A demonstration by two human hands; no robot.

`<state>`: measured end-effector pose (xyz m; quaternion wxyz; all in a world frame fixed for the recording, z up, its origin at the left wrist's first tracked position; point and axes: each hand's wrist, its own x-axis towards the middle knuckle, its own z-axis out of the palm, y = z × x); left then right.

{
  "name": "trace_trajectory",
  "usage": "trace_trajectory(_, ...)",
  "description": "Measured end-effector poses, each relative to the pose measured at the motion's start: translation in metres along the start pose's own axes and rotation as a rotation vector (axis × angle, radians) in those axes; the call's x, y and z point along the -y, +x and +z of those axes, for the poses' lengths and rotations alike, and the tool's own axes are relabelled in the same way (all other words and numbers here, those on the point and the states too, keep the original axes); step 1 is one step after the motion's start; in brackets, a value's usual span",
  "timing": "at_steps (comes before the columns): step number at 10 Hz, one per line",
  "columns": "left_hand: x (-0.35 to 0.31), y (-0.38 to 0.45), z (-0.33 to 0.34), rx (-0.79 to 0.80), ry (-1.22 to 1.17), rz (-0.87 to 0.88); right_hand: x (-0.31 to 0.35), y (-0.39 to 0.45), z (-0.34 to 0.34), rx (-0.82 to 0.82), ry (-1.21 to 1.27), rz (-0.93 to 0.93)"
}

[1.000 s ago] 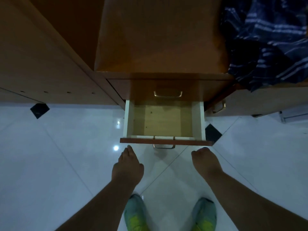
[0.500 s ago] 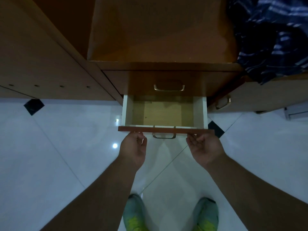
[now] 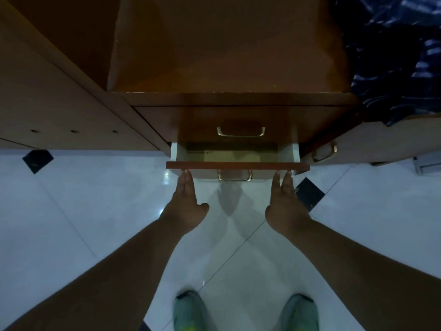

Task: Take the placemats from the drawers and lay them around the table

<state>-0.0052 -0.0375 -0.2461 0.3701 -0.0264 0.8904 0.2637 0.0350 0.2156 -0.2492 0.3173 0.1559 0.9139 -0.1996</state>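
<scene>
A lower drawer [image 3: 237, 166] of a brown wooden cabinet stands only slightly open, its white sides and bare pale bottom showing; no placemat is visible in it. My left hand [image 3: 186, 201] has straight fingers whose tips press the drawer front near its left end. My right hand [image 3: 284, 204] presses the front near its right end in the same flat way. A brass handle [image 3: 235, 175] sits between my hands. The drawer above, with its own brass handle [image 3: 241, 132], is closed.
The cabinet top [image 3: 226, 44] is bare wood. Dark blue striped cloth [image 3: 393, 56] lies at the upper right. A side cupboard door with a brass handle [image 3: 325, 152] is at the right. White glossy floor tiles [image 3: 95, 211] and my green shoes [image 3: 191, 311] lie below.
Both hands reached forward to the drawer front and straightened their fingers against it. The drawer has slid most of the way into the cabinet.
</scene>
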Motion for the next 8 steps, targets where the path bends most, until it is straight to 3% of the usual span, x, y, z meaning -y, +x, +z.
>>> trace_trajectory(2, -0.011, 0.029, -0.021, -0.066, 0.138, 0.022, -0.001, 0.031, -0.021, -0.045, -0.085, -0.040)
trace_trajectory(4, -0.037, 0.023, -0.037, -0.042, 0.142, -0.028, 0.012, 0.028, -0.043, 0.038, -0.050, -0.003)
trace_trajectory(6, -0.110, -0.063, -0.083, -0.101, 0.176, 0.122, 0.049, -0.057, -0.112, -0.057, 0.123, -0.045)
trace_trajectory(8, -0.206, -0.212, -0.184, -0.229, 0.258, 0.350, 0.100, -0.209, -0.247, -0.201, 0.202, -0.126)
